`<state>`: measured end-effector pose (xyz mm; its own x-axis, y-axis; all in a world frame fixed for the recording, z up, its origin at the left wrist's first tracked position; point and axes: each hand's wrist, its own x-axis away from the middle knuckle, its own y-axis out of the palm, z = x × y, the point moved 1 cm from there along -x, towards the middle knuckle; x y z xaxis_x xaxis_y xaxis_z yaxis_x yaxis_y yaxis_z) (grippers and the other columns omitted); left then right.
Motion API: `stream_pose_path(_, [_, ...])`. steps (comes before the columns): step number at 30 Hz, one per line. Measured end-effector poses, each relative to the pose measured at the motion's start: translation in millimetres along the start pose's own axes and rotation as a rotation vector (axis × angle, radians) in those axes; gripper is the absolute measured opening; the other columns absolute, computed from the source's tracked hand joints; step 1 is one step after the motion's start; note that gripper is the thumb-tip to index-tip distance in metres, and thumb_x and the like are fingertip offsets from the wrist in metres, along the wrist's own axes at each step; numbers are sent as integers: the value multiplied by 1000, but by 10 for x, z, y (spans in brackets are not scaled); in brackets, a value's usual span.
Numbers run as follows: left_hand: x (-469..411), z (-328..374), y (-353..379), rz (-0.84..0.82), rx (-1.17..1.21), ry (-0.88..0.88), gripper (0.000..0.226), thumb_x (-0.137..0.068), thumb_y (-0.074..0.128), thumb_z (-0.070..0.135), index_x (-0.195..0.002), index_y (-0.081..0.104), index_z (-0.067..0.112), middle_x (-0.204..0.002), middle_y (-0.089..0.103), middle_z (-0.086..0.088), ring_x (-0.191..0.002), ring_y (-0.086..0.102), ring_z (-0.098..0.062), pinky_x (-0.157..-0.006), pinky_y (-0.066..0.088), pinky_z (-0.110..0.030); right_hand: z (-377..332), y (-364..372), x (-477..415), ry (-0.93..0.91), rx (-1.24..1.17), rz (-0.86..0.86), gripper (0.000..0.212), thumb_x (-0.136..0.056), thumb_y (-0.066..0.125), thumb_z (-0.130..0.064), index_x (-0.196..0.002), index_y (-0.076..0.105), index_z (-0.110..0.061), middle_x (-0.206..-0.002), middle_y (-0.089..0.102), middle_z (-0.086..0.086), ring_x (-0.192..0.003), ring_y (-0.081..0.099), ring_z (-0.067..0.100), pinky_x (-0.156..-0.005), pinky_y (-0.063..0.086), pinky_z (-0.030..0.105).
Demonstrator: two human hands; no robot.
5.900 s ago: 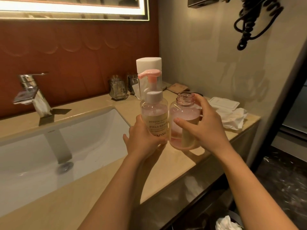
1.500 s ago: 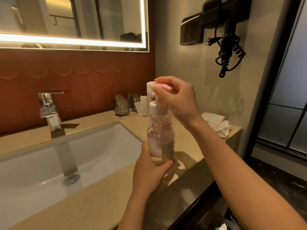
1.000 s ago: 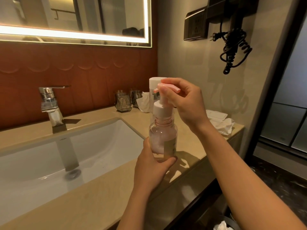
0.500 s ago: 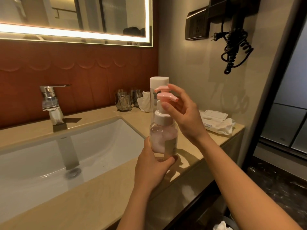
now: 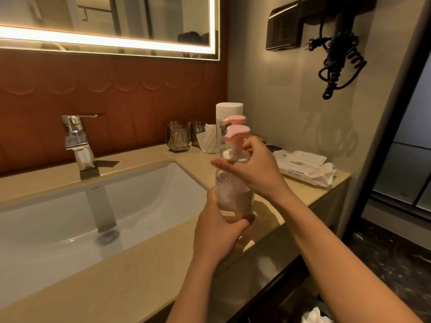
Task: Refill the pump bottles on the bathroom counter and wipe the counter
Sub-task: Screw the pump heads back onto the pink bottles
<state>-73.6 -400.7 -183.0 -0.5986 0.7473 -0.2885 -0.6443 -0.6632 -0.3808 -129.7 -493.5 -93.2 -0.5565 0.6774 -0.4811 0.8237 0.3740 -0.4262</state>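
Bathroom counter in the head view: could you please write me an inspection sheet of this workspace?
Surface: beige counter around a white sink.
Job's things: pump bottle upright, pink pump fitted; second pink pump behind it.
Clutter: wet wipes pack, glasses, white-capped bottle.
Hands: left hand grips the bottle's base; right hand holds its collar.
Cables: coiled black cord hangs on the wall, unplugged.
Surroundings: lit mirror, faucet.

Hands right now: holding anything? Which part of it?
Both hold the pump bottle: left hand grips its lower body, right hand grips the white collar below the pink pump head.
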Motion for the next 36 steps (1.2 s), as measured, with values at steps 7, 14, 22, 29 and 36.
stream_pose_path(7, [0, 4, -2, 8, 4, 17, 76, -67, 80, 46, -127, 34, 39, -114, 55, 17, -85, 55, 4, -71, 46, -14, -102, -160, 47, 29, -271, -387, 41, -86, 49, -47, -123, 36, -32, -114, 44, -16, -99, 46, -5, -69, 39, -2])
stream_pose_path(14, [-8, -18, 8, 11, -11, 22, 74, -68, 79, 46, -126, 34, 39, -108, 53, 21, -79, 53, 12, -67, 43, -10, -73, -347, 100, -74, -44, -378, 38, -95, 49, -29, -132, 48, -22, -133, 51, -5, -119, 48, 8, -96, 43, 23])
stream_pose_path(22, [5, -2, -11, -10, -22, 4, 70, -70, 78, 43, -119, 29, 44, -101, 48, 26, -75, 45, 31, -61, 39, -8, -17, -278, 35, -25, 19, -3, 48, -71, 74, -45, -102, 53, -15, -101, 57, -6, -93, 53, 7, -73, 46, 21])
stream_pose_path(29, [-8, -25, -3, 12, -22, -7, 72, -68, 79, 44, -121, 30, 44, -104, 53, 22, -74, 54, 13, -67, 46, -14, 26, -57, 10, 39, -115, -174, 53, -86, 59, -43, -131, 45, -20, -130, 50, -1, -115, 51, 16, -86, 48, 27])
stream_pose_path(36, [-4, -17, -7, 10, -24, 19, 74, -70, 78, 45, -129, 34, 36, -107, 51, 21, -73, 50, 15, -65, 41, -10, -20, -201, 2, 11, -148, -302, 39, -88, 56, -37, -123, 50, -21, -125, 54, 3, -111, 54, 16, -83, 46, 19])
